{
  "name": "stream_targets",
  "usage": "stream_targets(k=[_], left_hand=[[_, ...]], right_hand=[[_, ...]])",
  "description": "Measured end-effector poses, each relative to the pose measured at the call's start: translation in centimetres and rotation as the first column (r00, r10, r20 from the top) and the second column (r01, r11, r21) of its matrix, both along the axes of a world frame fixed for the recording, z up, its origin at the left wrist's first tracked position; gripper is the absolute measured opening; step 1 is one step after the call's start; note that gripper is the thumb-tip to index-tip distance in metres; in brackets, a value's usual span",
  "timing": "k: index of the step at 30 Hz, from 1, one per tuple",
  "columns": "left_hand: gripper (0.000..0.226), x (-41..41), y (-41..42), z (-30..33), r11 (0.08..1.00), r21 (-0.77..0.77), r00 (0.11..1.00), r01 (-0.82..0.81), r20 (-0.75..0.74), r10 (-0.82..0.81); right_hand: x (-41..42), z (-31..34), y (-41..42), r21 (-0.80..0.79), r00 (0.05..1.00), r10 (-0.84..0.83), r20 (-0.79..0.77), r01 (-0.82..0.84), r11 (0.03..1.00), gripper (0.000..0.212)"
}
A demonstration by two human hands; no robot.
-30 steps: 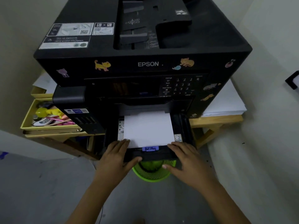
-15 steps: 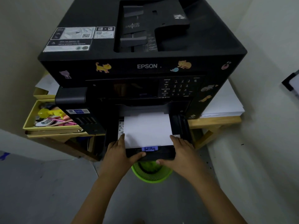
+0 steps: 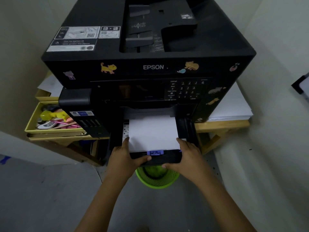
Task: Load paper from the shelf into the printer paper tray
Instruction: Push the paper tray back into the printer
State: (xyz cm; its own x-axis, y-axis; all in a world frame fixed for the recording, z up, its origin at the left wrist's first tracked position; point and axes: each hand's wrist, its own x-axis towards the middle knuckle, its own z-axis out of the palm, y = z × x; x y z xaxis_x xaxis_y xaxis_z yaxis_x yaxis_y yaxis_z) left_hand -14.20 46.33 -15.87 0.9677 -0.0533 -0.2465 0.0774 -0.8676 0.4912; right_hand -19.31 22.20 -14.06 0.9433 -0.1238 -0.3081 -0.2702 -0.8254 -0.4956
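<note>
Here, in the head view, we look down on a black Epson printer (image 3: pixel 150 67) standing on a wooden shelf (image 3: pixel 222 125). Its paper tray (image 3: pixel 187 129) is pulled partway out at the bottom front, and a white sheaf of paper (image 3: pixel 153 133) lies flat inside it, the far edge running under the printer body. A small blue tab (image 3: pixel 155 152) sits at the near edge of the paper, in the middle of the tray front.

We see the left hand (image 3: pixel 124 159) gripping the tray's near left corner: its fingers reach up along the left edge of the paper, held close together, and the thumb curls across the tray's front lip toward the middle. The right hand (image 3: pixel 188 158) grips the near right corner in mirror fashion, fingers close together along the paper's right edge and thumb tucked under the front lip. Whether the fingertips press on the paper itself or only on the tray wall we cannot quite tell, as the tray is dark there.

To the right of the printer a second stack of white paper (image 3: pixel 232 108) rests on the shelf. To the left, a yellow box (image 3: pixel 31 121) holds pens and small odds. Directly below the tray, between the forearms, a green mesh bin (image 3: pixel 157 179) stands on the grey floor.
</note>
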Motion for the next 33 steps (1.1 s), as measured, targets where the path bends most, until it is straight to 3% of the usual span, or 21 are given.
stream_targets(k=[8, 20, 26, 33], left_hand=[[0.123, -0.5, 0.4, 0.3, 0.999, 0.02, 0.995, 0.042, 0.089, -0.043], [0.13, -0.6, 1.5, -0.5, 0.997, 0.009, 0.996, 0.08, 0.048, -0.08], [0.123, -1.8, 2.8, -1.2, 0.973, -0.03, 0.966, 0.231, 0.129, -0.225], [0.109, -1.9, 3.4, -3.3, 0.943, 0.094, 0.913, 0.32, 0.235, -0.333]], right_hand=[[-0.5, -0.7, -0.1, 0.027, 0.999, -0.022, 0.029, 0.022, 0.999, 0.123], [-0.8, -2.7, -0.6, 0.037, 0.995, -0.011, 0.1, 0.007, 0.999, 0.123], [-2.0, -5.0, -2.1, 0.071, 0.958, 0.055, 0.282, -0.078, 0.994, 0.099], [-2.4, -6.5, -2.5, 0.017, 0.894, 0.121, 0.431, -0.142, 0.99, 0.076]])
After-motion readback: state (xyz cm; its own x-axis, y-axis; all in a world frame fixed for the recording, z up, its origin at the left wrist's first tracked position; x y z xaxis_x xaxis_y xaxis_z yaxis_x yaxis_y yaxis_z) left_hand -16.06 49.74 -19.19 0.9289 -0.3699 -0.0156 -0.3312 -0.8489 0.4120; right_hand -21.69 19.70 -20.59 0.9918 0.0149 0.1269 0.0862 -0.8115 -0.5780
